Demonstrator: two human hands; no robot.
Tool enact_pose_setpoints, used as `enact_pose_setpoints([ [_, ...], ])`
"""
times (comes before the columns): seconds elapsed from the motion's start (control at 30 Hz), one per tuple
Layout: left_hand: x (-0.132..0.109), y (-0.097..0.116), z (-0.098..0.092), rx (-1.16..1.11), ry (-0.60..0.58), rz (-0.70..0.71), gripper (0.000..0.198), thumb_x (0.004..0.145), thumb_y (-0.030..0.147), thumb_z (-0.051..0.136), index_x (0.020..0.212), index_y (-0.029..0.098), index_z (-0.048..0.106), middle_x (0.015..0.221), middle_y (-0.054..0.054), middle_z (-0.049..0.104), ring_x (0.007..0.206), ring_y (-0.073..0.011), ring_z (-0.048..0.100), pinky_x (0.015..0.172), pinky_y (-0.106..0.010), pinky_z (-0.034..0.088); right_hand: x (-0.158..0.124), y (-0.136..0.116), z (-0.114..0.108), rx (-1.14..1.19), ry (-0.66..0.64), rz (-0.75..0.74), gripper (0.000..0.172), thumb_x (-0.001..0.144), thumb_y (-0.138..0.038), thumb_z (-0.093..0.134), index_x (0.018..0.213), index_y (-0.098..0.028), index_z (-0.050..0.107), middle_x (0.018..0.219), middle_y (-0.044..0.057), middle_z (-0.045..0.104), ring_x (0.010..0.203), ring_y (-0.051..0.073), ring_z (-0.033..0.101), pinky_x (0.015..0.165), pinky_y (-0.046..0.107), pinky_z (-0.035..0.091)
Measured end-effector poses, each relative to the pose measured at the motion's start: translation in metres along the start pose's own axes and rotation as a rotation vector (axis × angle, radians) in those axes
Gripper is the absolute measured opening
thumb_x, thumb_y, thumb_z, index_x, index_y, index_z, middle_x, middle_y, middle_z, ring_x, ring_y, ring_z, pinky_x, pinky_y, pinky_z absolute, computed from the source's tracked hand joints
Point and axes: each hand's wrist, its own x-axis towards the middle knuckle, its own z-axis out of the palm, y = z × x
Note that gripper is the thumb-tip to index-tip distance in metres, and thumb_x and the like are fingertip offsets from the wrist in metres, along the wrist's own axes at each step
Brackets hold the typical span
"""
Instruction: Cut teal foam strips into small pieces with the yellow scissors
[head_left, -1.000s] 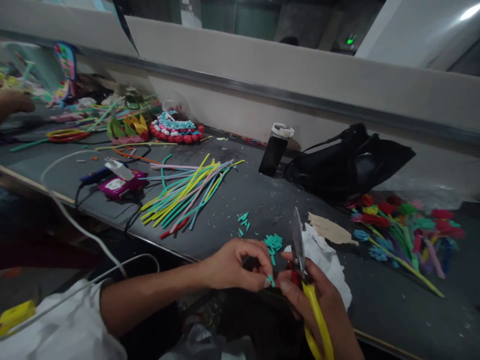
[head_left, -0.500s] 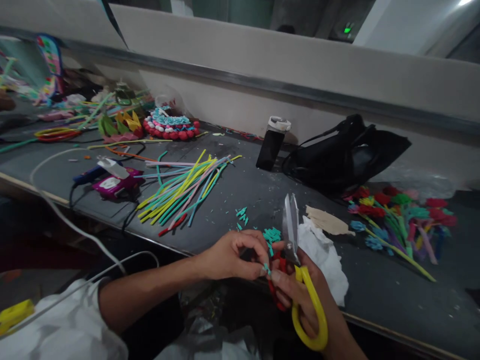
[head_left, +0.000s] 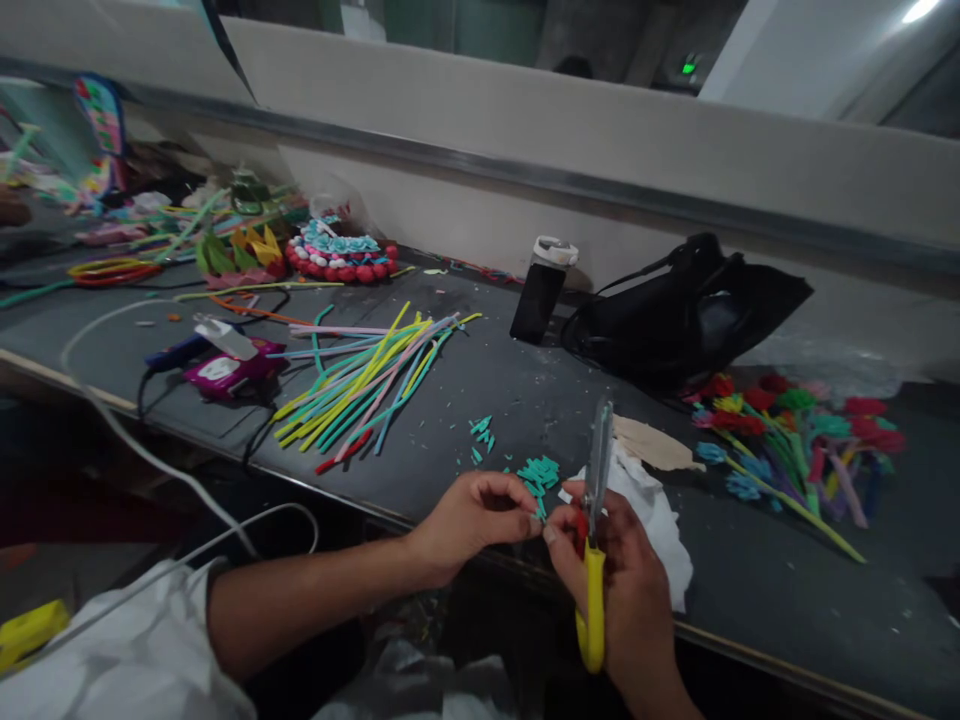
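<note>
Scissors (head_left: 600, 470) with one yellow and one red handle rest in my right hand (head_left: 626, 570), blades pointing up and seen nearly edge-on. My right thumb and forefinger are pinched beside the fingertips of my left hand (head_left: 469, 520). That left hand is closed in a pinch, on what seems a tiny teal pipe-cleaner piece mostly hidden by the fingers. Just beyond the fingertips lies a pile of short teal pipe-cleaner pieces (head_left: 541, 472). A smaller scatter of teal pieces (head_left: 481, 430) is farther back. Crumpled white tissue (head_left: 660, 530) lies behind my right hand.
Long coloured pipe cleaners (head_left: 367, 375) lie left of centre, near a purple glue gun (head_left: 236, 368) and a white cable (head_left: 150, 440). A dark bottle (head_left: 541, 290) and black bag (head_left: 660, 310) stand at the back. Pipe-cleaner flowers (head_left: 795, 440) lie right.
My right hand has turned the scissors so the blades look narrower and the yellow handle edge-on. Both hands have shifted slightly, fingertips still together; the teal piece between them is less visible.
</note>
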Motion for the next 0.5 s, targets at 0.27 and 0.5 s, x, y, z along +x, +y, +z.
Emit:
enact_pose_setpoints([
  [0.27,-0.001,0.008,0.003,0.045,-0.01,0.045,0.026,0.059,0.029,0.083,0.066,0.012,0.066,0.066,0.002,0.057,0.063,-0.0086,0.048,0.063,-0.022,0.037,-0.009,0.007,-0.001,-0.072,-0.019,-0.039,0.026,0.078,-0.029,0.066,0.104,-0.025,0.061,0.077,-0.002,0.07,0.063,0.013,0.068,0.061,0.02,0.056],
  [0.5,-0.001,0.035,-0.009,0.232,0.007,0.231,0.016,0.064,0.02,0.077,0.066,0.011,0.063,0.07,0.001,0.058,0.067,-0.0093,0.05,0.066,-0.022,0.039,-0.004,0.016,-0.012,-0.31,-0.141,-0.198,0.033,0.079,-0.038,0.068,0.106,-0.021,0.064,0.083,0.002,0.073,0.065,0.016,0.069,0.062,0.024,0.056],
])
